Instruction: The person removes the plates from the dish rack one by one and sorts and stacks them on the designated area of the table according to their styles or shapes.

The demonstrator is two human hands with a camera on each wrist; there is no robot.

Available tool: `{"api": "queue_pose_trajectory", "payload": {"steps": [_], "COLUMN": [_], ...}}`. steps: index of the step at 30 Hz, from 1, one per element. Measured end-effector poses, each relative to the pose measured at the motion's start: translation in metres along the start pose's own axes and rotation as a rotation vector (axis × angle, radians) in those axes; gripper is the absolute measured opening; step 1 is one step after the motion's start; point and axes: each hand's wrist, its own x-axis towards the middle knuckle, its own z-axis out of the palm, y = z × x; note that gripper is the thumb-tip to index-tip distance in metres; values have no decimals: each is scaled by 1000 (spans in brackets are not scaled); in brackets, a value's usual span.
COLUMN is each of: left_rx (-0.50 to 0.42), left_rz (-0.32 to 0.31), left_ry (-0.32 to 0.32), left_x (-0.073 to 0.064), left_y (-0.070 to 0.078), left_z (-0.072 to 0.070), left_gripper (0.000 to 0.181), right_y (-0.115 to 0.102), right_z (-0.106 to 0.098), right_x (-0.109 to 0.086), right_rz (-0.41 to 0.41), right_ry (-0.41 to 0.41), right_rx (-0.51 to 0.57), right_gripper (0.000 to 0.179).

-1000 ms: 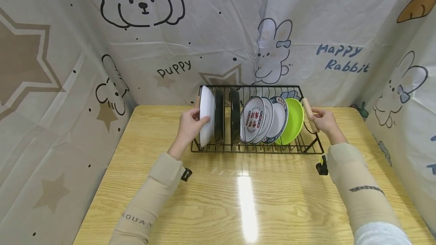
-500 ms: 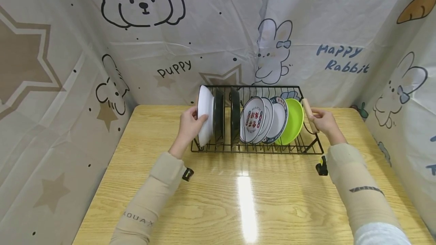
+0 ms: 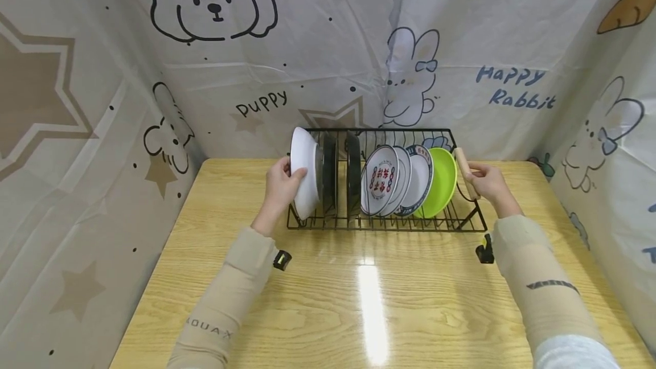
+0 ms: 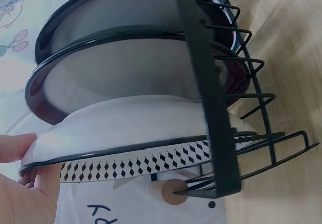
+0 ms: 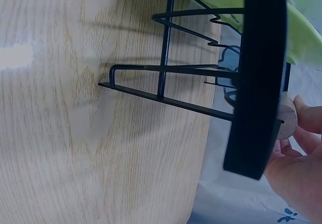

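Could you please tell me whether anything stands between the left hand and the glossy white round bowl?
Nothing visible does: the left hand grips the glossy white, dark-rimmed round bowl. The nearest glossy black round dish is to the bowl's right.

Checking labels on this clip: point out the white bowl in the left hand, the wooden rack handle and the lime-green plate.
White bowl (image 4: 136, 124): left wrist view, outer wall.
Wooden rack handle (image 3: 463, 165): head view, upper middle of the bar.
Lime-green plate (image 3: 441, 184): head view, middle of its face.
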Motion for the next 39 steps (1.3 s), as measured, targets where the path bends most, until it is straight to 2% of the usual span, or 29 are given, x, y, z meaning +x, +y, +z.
{"api": "queue_pose_trajectory", "payload": {"steps": [17, 31, 35, 39], "left_rx": [-101, -174, -161, -136], "left_rz": [5, 99, 147, 186], "left_ry": [9, 54, 96, 156], "left_x": [5, 10, 13, 17], "left_y": [24, 50, 56, 54], "left_z": [-22, -47, -53, -58], "left_gripper": [33, 34, 32, 31], "right_y": [2, 0, 0, 1], "right_z": [-1, -1, 0, 0], "right_x": [-1, -1, -1, -1], "right_rz": [11, 5, 5, 2], "right_ry": [-13, -12, -13, -9], "right_rx": [10, 16, 15, 13], "right_gripper": [53, 52, 53, 52]}}
